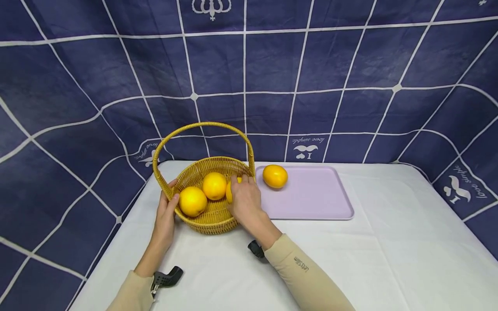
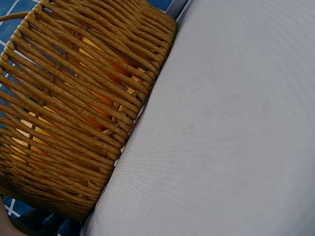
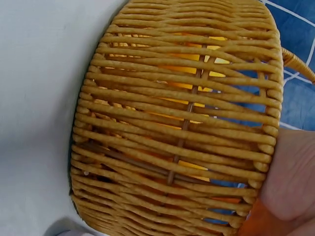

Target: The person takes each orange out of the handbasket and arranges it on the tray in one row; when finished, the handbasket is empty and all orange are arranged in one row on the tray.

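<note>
A woven yellow-brown basket [image 1: 212,227] with a tall arched handle stands on the table. Its left rim is gripped by my left hand [image 1: 166,216], thumb over the edge and fingers outside. Inside sit two oranges, one [image 1: 193,201] by the left wall and another [image 1: 214,186] in the middle. My right hand [image 1: 247,202] reaches over the right rim, its fingers curled round a third orange [image 1: 229,193], mostly covered by the hand. In the right wrist view, the palm [image 3: 290,179] is at the rim. Through the weave [image 2: 83,103], orange patches show in the left wrist view.
Touching or close beside the basket's right side is a pale purple tray [image 1: 311,194], with one oval yellow-orange fruit [image 1: 275,176] at its back left. White cloth [image 1: 393,242] covers the table. A dark blue checked curtain [image 1: 272,112] hangs behind.
</note>
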The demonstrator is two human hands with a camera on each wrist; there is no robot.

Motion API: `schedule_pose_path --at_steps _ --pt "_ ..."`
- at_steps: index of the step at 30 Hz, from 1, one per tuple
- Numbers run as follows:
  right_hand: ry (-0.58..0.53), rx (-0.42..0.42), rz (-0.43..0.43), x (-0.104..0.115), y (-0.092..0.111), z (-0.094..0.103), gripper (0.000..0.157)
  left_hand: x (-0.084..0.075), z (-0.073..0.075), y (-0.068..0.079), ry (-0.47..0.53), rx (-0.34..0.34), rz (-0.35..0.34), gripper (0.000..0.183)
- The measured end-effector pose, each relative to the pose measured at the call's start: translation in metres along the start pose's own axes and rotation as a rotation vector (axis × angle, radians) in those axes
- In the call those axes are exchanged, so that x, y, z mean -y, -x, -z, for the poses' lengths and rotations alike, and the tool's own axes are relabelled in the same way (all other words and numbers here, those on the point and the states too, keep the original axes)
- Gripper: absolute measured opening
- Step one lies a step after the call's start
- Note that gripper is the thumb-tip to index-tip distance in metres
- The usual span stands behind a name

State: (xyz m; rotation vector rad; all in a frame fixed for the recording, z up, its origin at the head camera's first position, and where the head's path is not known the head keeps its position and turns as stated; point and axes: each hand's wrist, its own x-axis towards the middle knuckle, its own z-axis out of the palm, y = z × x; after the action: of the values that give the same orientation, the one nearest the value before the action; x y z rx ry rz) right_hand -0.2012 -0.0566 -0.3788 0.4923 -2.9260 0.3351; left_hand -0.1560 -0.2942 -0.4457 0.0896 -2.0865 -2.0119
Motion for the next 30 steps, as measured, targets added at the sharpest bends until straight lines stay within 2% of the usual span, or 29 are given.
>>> schedule_pose_path --at_steps 10,14,22,26,30 --pt "-0.060 -0.040 0.014 -0.004 0.000 -0.004 0.089 0.001 0.000 0.000 0.015 -0.007 -0.001 0.052" --pt "-0.089 -0.063 0.025 -0.005 0.000 -0.003 0.085 0.001 -0.001 -0.001 0.021 -0.006 -0.001 0.052" --pt "-0.289 -0.092 0.068 -0.012 0.004 0.006 0.095 0.001 0.000 -0.001 0.005 -0.004 -0.011 0.052" --pt "-0.389 -0.131 0.110 -0.015 0.008 0.014 0.090 0.001 -0.001 -0.001 0.004 -0.004 -0.017 0.052" --pt "-0.468 -0.165 0.116 -0.020 0.014 0.025 0.085 0.001 0.000 -0.001 0.000 -0.001 -0.020 0.052"
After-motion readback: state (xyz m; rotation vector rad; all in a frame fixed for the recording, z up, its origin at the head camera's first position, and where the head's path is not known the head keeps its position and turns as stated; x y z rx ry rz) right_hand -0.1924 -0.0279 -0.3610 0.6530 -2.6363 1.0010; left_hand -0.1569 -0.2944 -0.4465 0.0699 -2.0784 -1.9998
